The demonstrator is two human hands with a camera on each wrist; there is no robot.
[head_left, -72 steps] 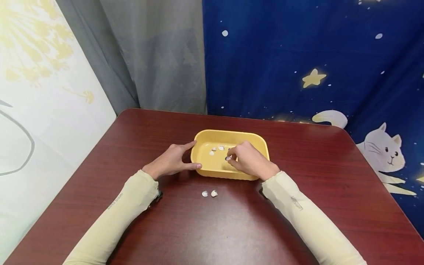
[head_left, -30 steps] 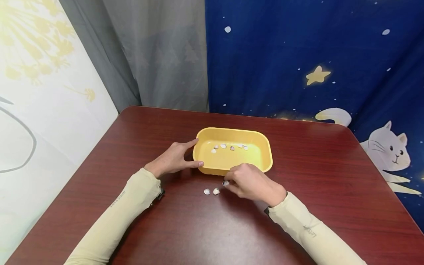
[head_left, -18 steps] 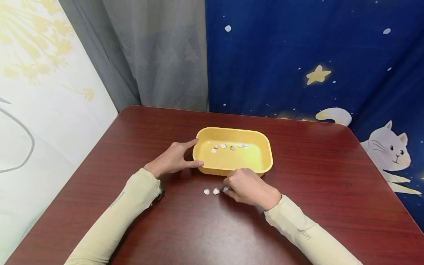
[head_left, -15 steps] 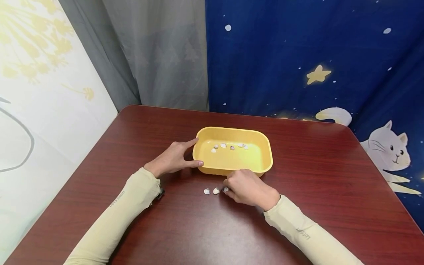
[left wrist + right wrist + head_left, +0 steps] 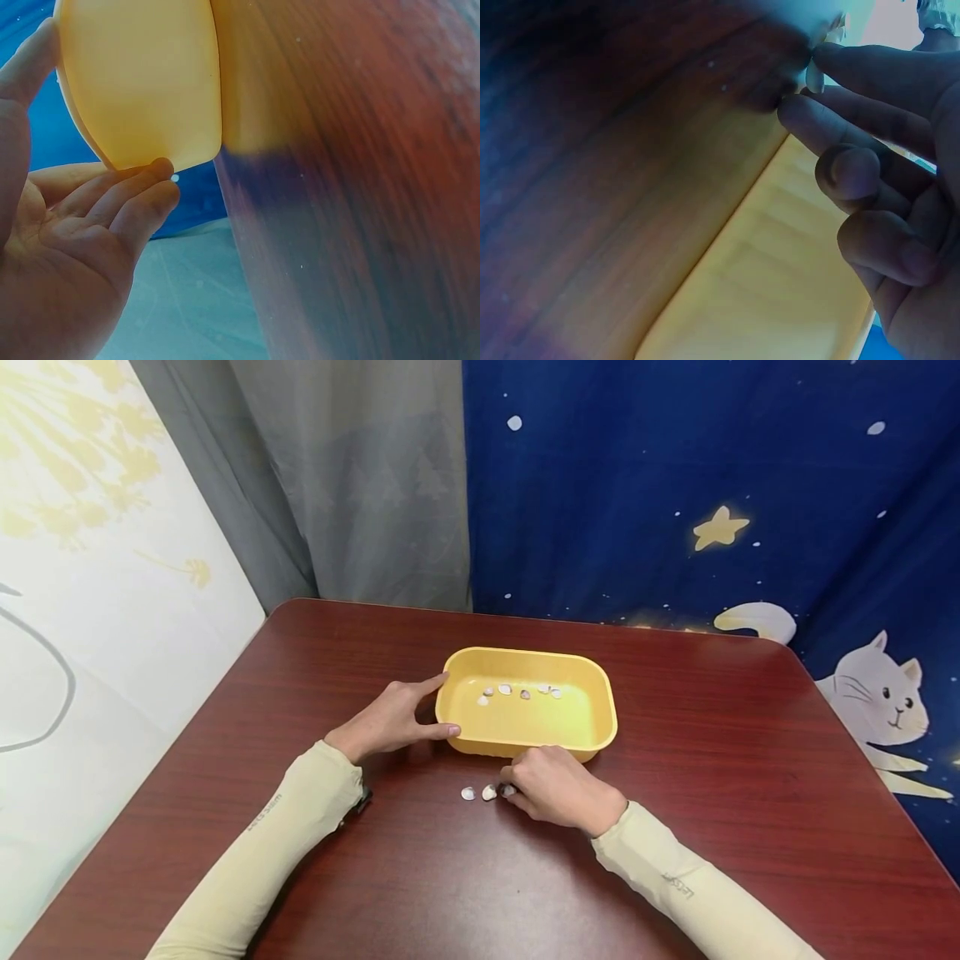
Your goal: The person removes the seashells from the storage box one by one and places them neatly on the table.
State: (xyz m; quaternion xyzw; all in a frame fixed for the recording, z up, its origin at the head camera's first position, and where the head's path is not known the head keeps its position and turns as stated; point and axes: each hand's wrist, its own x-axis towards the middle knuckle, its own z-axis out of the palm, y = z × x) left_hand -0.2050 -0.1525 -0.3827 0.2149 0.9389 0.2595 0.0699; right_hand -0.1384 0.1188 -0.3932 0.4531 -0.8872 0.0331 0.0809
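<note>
A yellow plastic basin [image 5: 517, 722] stands on the table, with several small seashells [image 5: 506, 689] inside, mostly toward its far side. My left hand [image 5: 390, 717] holds the basin's left end, thumb on the near rim and fingers against the far side. In front of the basin, my right hand [image 5: 562, 787] pinches a small seashell [image 5: 507, 791] between thumb and finger, down at the tabletop. This shell [image 5: 815, 77] stands on edge at the fingertips in the right wrist view. To its left, a whitish shell [image 5: 489, 792] and another shell [image 5: 468, 793] lie in a row.
The dark red wooden table [image 5: 375, 877] reaches out on all sides of the basin. Behind it hang a grey curtain [image 5: 375, 485] and a blue curtain [image 5: 600, 510] with stars and a cat. A white patterned cloth [image 5: 112, 610] hangs at the left.
My right hand has come out of the basin with a seashell and lowered it to the table, beside the two shells there. My left hand has kept its hold on the basin.
</note>
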